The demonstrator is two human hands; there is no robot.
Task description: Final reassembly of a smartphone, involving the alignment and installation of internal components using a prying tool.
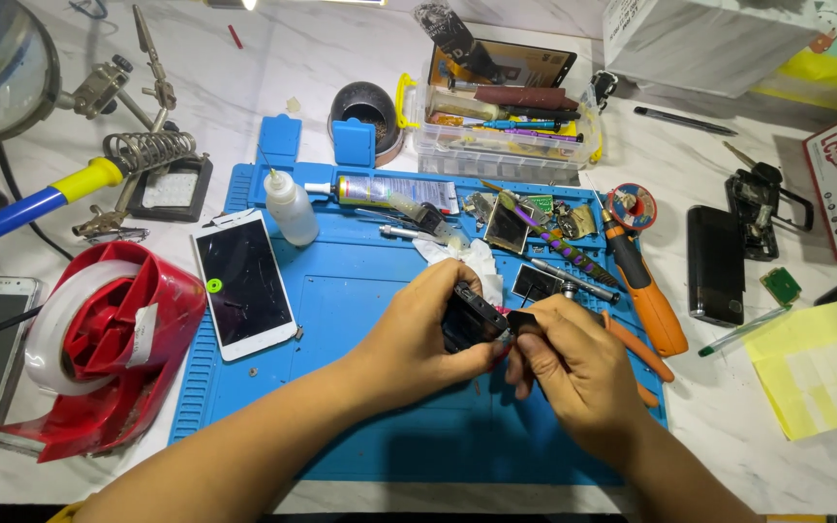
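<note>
Item: small black device body [472, 318], held over the centre of the blue work mat [360, 310].
Left hand [423, 334]: closed around the body, fingers wrapped over its top edge, thumb beneath.
Right hand [573, 363]: fingers pinched shut on a small dark piece [523, 320] touching the body's 3 o'clock edge.
Handling, judged: light, rigid, likely fragile; best gripped by the side edges, away from inner parts.
Nearby: white phone [244, 283] at 9 o'clock; orange driver [643, 291] at 3 o'clock; white squeeze bottle [291, 206] at 11 o'clock; red tape dispenser [99, 339] far at 9 o'clock.
</note>
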